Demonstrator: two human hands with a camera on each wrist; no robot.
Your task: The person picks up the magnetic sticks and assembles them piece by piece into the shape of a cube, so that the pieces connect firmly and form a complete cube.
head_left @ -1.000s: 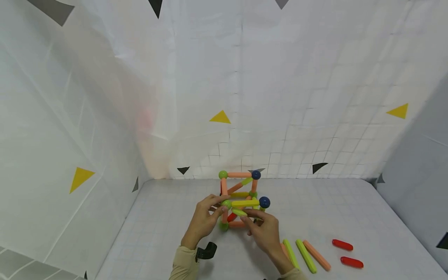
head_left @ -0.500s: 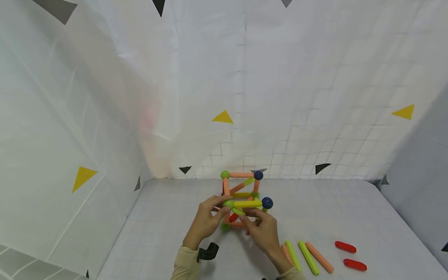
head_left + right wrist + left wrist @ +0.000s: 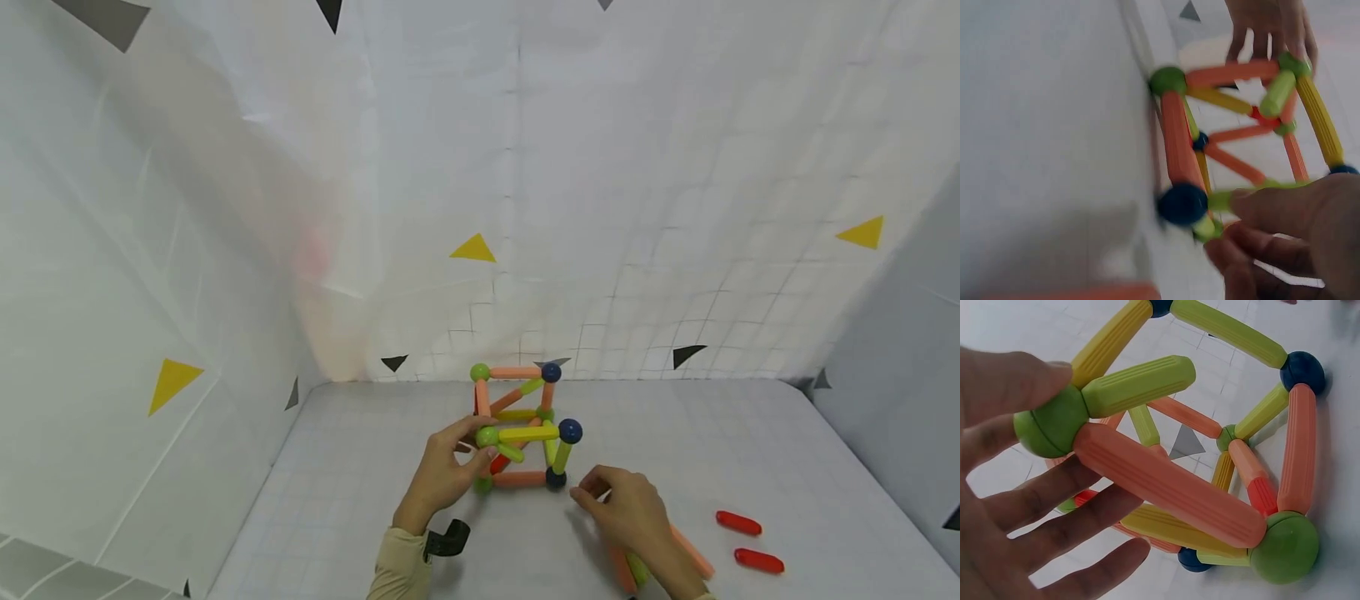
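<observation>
A frame of coloured magnetic rods and balls stands on the table, cube-like with diagonal rods inside. My left hand (image 3: 442, 475) pinches the green ball (image 3: 487, 437) at its near upper left corner, thumb on one side. From that ball sticks out a lime rod (image 3: 1141, 382) with a free end; a yellow rod (image 3: 528, 434) runs on to a dark blue ball (image 3: 570, 431). My right hand (image 3: 626, 512) is beside the lower right dark blue ball (image 3: 556, 477), fingers loosely bent with nothing seen between them. In the right wrist view its thumb overlaps a lime rod (image 3: 1219, 200).
Under and behind the right hand lie loose rods, among them an orange one (image 3: 692, 552) and a lime one (image 3: 637, 569), partly hidden by the forearm. Two red rods (image 3: 738, 523) lie farther right. A white sheet wall (image 3: 637, 208) rises behind the table.
My right hand has let go of the short lime rod and moved right and down, away from the frame. The rod stays on the green ball, which my left hand still holds.
</observation>
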